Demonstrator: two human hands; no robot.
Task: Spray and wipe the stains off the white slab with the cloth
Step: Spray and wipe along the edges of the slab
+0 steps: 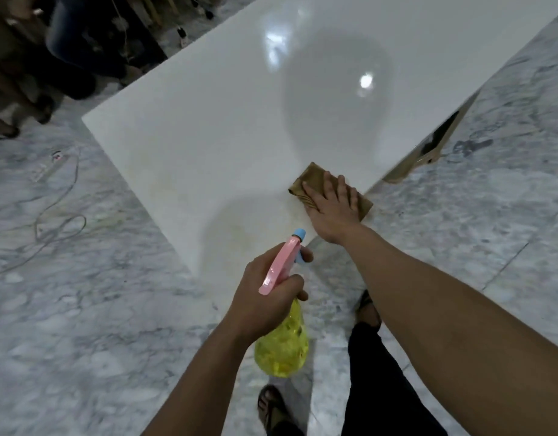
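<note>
Pressing the brown cloth (312, 184) flat on the white slab (227, 121) near its right edge, right hand (331, 209) spread open on top. Gripping the spray bottle (284, 309) in the left hand (265, 300), fingers (295, 283) wrapped around its neck, nozzle aimed up-left. Faint yellowish stains (240, 234) just left of the cloth, nearer the right hand.

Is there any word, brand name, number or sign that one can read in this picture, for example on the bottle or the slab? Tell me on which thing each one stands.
No readable text in this view.
Spray bottle: pink head and yellow body, no label or print visible.
White slab: plain, only light reflections and faint stains.
Cloth: brown, no tag visible.
Far background at upper left: too dark and blurred to tell.
</note>
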